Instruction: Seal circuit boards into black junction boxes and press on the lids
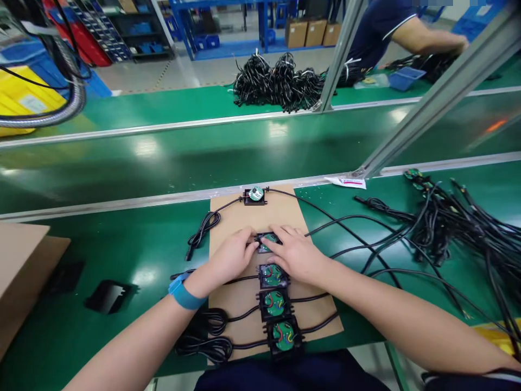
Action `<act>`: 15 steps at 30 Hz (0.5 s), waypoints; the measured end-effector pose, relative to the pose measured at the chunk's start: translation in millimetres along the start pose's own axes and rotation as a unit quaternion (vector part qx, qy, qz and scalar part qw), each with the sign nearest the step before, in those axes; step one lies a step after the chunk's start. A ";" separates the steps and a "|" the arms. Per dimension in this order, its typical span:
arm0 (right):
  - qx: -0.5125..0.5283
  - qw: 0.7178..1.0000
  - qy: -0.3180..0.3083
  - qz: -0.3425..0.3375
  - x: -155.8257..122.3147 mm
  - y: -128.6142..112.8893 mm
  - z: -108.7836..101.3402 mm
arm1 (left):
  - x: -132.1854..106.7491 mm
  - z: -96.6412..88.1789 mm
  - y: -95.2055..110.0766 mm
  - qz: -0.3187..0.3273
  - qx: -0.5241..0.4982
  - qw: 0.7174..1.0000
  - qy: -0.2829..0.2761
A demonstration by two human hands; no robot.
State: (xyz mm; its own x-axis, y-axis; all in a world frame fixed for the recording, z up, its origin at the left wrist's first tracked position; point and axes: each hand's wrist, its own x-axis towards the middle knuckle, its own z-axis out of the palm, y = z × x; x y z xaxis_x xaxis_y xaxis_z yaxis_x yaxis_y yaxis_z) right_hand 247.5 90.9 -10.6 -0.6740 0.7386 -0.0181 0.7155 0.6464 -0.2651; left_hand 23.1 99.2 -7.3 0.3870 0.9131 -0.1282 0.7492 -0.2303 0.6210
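Both hands are meeting over a small black housing (266, 242) with a green board, lying mid-sheet on brown cardboard (240, 296) on the green bench (122, 239); left hand (232, 258) and right hand (295, 254) fingers are curling narrow onto its edges. Three like units (275, 302) are lining up nearer the body, one (255, 195) farther off. Cable bundles (456, 228) are lying at right; beyond the conveyor a co-worker's arm (427, 38) is reaching over a far bench.

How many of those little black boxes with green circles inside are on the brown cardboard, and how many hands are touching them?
Small black plastic boxes with green circuit boards on the brown cardboard sheet: 5 (one far, one under the fingers, three near)
Hands touching: 2 (left hand, right hand)
Total: 7
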 end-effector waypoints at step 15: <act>-0.025 0.997 -0.057 -0.047 23.0 -1.8 -5.3 | 28.5 -14.1 -17.2 -0.116 -0.250 0.942 -0.191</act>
State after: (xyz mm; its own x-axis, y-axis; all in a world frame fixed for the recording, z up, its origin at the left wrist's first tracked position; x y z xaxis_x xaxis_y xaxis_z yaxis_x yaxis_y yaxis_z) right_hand 231.7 107.7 -5.4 -0.7529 0.6495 -0.1064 0.6547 0.7226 -0.2218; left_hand 13.7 133.9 -10.8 0.4807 0.7102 -0.5143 0.5275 0.2344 0.8166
